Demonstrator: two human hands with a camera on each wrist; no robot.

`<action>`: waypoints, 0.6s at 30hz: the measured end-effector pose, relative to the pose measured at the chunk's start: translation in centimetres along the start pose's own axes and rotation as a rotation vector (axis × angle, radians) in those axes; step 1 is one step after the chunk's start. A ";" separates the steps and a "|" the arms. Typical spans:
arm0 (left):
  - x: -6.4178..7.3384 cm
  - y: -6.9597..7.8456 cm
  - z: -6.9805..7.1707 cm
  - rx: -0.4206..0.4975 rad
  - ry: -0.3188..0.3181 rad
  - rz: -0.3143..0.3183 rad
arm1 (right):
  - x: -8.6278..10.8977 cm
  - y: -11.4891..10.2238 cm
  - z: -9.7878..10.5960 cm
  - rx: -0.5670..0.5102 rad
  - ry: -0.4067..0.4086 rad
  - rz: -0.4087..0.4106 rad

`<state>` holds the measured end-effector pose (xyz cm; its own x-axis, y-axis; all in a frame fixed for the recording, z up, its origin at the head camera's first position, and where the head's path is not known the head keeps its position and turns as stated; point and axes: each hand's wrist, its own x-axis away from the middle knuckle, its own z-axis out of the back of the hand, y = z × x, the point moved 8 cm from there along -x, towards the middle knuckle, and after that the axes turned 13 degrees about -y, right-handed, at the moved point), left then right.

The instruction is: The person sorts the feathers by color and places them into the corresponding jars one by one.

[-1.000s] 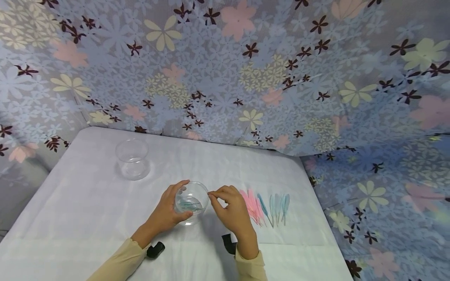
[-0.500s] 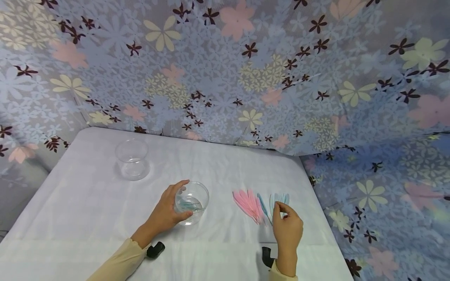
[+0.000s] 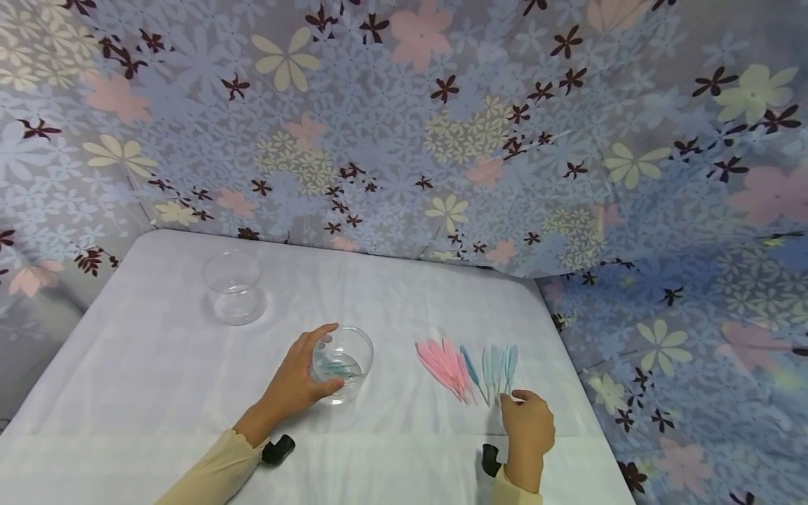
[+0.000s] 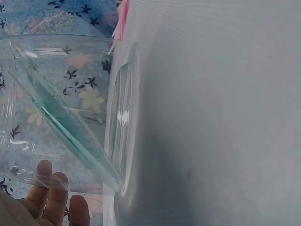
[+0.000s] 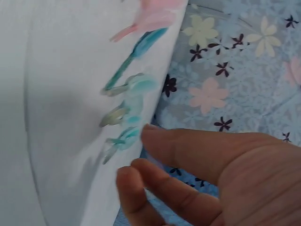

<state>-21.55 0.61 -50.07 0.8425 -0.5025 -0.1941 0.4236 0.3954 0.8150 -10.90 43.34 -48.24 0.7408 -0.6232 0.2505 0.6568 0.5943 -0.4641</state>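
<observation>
In the head view my left hand [image 3: 297,384] grips the side of a clear plastic cup [image 3: 362,348], thumb and fingers spread round its wall. Inside the cup lie teal feathers [image 4: 66,122], slanting across it in the left wrist view. Over on the right, my right hand [image 3: 529,421] is at the quill ends of several light blue feathers [image 3: 499,361]. Its thumb and fingers stand apart with nothing between them in the right wrist view. One darker blue feather [image 3: 470,365] and a fan of pink feathers [image 3: 445,365] lie to the left of those.
A second clear cup [image 3: 233,287] stands at the back left of the white-covered table [image 3: 158,393]. Black curved pieces [image 3: 278,449] sit by both wrists. A flowered cloth [image 3: 391,140] hangs behind the table and covers its right side.
My right hand has moved from the cup's rim to the right, over to the light blue feathers, then down to their quill ends. The left hand and its cup have stayed put.
</observation>
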 end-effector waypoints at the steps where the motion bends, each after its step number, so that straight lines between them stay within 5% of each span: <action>1: 0.0 -0.1 0.0 -0.002 0.000 0.000 | -0.1 0.1 -0.2 0.008 -0.013 -0.017; 6: 0.0 0.0 0.0 0.001 -0.009 0.001 | -0.5 0.8 -0.9 0.025 -0.058 -0.073; 18: 0.0 0.0 0.1 0.007 -0.008 0.003 | -2.1 1.9 -1.0 0.020 -0.009 -0.080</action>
<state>-21.58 0.51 -50.00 0.8413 -0.5071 -0.1873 0.4185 0.3917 0.8194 -11.39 45.27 -50.50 0.6871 -0.6647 0.2935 0.7165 0.5528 -0.4255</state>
